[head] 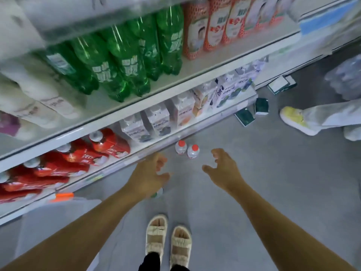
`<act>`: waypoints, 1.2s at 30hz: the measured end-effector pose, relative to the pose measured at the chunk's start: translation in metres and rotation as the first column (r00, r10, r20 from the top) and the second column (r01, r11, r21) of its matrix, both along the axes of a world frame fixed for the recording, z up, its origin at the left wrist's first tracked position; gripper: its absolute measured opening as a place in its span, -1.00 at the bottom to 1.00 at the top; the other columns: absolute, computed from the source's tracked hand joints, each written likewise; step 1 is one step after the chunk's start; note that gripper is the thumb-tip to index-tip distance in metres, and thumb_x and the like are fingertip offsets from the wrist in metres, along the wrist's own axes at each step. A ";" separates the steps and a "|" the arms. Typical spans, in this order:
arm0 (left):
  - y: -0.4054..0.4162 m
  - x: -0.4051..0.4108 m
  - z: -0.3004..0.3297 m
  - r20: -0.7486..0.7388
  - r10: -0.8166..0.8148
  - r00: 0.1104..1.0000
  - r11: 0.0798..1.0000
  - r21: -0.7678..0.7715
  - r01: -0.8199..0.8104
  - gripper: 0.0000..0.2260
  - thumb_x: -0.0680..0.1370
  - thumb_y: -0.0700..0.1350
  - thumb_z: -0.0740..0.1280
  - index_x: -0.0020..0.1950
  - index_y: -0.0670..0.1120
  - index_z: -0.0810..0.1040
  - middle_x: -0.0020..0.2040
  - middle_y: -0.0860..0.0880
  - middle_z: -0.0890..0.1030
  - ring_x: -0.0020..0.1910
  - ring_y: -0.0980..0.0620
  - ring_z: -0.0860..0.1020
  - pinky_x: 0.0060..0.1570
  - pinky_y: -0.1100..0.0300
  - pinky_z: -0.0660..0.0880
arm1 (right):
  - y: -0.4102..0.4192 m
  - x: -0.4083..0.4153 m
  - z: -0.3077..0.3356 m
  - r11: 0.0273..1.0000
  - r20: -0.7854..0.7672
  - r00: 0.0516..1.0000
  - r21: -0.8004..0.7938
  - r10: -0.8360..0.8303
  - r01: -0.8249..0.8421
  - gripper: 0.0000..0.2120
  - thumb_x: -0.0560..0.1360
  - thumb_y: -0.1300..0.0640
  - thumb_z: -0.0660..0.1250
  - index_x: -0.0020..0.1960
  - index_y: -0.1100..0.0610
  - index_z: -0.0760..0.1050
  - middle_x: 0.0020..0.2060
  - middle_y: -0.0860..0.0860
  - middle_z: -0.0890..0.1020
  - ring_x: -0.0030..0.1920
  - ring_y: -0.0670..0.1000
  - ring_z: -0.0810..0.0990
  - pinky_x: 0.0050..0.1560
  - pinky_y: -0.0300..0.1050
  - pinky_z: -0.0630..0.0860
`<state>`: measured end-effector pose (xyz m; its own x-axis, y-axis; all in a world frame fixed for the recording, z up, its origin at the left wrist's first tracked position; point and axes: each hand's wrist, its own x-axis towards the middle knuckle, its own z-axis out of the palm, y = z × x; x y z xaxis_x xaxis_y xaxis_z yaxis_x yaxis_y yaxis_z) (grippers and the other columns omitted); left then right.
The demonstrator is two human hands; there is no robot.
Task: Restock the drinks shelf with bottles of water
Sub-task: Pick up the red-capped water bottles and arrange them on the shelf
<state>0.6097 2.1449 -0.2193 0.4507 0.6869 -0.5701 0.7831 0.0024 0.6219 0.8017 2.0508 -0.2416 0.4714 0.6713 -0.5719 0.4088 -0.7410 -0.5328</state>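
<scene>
Red-capped clear plastic water bottles (187, 149), two, stand on the grey floor (244, 173) below the lowest shelf (136, 155), not yet shelved. Your left hand (150, 173) and right hand (222, 167) hover above, fingers spread, empty.

Two water bottles (187, 149) stand upright and touching on the floor (254, 182), just before the front edge of the bottom shelf (175, 133). Left hand (148, 177) and right hand (224, 169) hang above the floor, nearer the viewer than the bottles, one to each side. Cartons (156, 122) stand on the bottom shelf behind the bottles; soda bottles (125, 59) lie on the shelf above. Boxes (252, 112) lie on the floor to the right.
</scene>
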 end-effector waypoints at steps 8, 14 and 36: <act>0.026 0.028 -0.157 -0.035 -0.058 0.998 0.998 0.010 0.058 -0.68 0.43 -0.11 0.45 0.11 -0.06 0.42 0.05 0.03 0.48 0.06 0.02 0.51 0.12 0.10 0.47 | 0.025 -0.003 -0.168 0.996 0.018 0.997 0.052 -0.077 0.076 -0.44 0.46 0.11 0.40 0.39 0.14 0.28 0.27 0.08 0.42 0.22 0.07 0.46 0.11 -0.21 0.32; 0.039 0.035 -0.249 -0.039 -0.076 0.996 0.996 0.048 0.078 -0.63 0.42 -0.10 0.47 0.17 -0.08 0.46 0.04 0.01 0.51 0.06 -0.03 0.52 0.14 0.00 0.48 | 0.040 0.007 -0.268 0.984 0.042 0.988 0.103 -0.149 0.144 -0.38 0.45 0.13 0.42 0.42 0.16 0.23 0.32 0.10 0.39 0.28 0.08 0.39 0.07 -0.33 0.19; 0.063 0.031 -0.317 -0.040 -0.082 0.996 0.997 0.004 0.082 -0.64 0.45 -0.14 0.43 0.21 -0.03 0.42 0.11 0.04 0.48 0.10 0.06 0.49 0.05 0.20 0.44 | 0.066 0.035 -0.349 0.909 -0.091 0.945 0.257 -0.315 0.328 -0.52 0.41 0.22 0.46 0.27 0.18 0.37 0.10 0.08 0.56 0.04 0.07 0.54 -0.01 -0.20 0.46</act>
<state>0.6407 2.2079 -0.5366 0.4825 0.6518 -0.5851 0.8049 -0.0665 0.5897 0.8372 2.1173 -0.5906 0.6644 0.6175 -0.4210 0.1420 -0.6574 -0.7400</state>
